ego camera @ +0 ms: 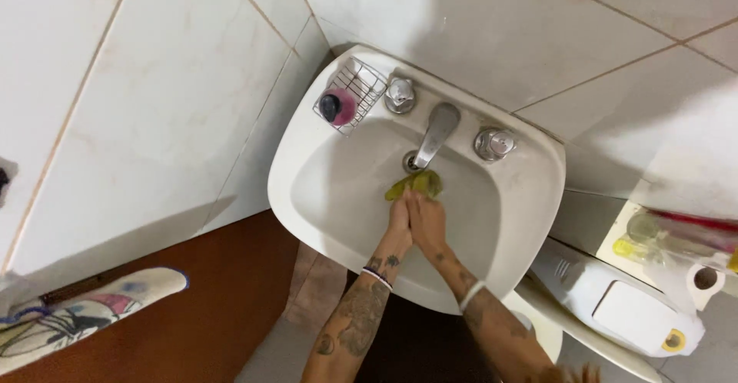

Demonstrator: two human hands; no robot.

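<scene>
Under the faucet [435,133], left hand [399,220] and right hand [427,218] each grip closed on yellow-green cloth [416,184].

The head camera looked steeply down from well above the white sink [530,198], facing the far tiled wall [154,106].

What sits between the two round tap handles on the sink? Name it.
In the head view, the metal spout stands between the left handle and right handle, over the yellow-green cloth.
</scene>
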